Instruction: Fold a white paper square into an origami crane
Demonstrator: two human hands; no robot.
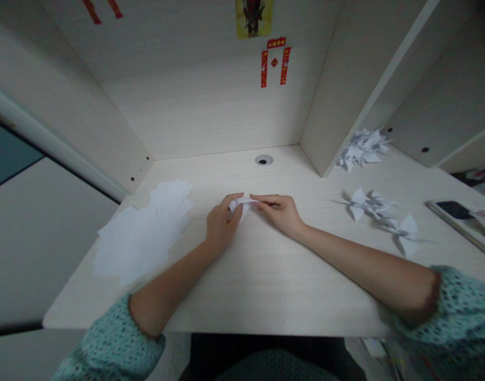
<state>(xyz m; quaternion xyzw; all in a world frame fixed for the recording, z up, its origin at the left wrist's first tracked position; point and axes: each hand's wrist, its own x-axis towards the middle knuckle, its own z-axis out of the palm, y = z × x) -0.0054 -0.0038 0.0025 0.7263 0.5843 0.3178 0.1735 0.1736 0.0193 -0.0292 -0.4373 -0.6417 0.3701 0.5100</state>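
A partly folded piece of white paper is held over the middle of the desk, between both hands. My left hand has its fingers closed round the paper's left side. With thumb and forefinger, my right hand pinches a thin pointed end on the right. Loose flat sheets of white paper lie spread to the left of my left hand. Right of my right hand, several folded paper cranes lie in a row, wings and points sticking out.
More folded paper pieces are heaped behind the upright divider. A phone lies at the desk's right side. The desk has a round cable hole near the back panel, which bears red stickers.
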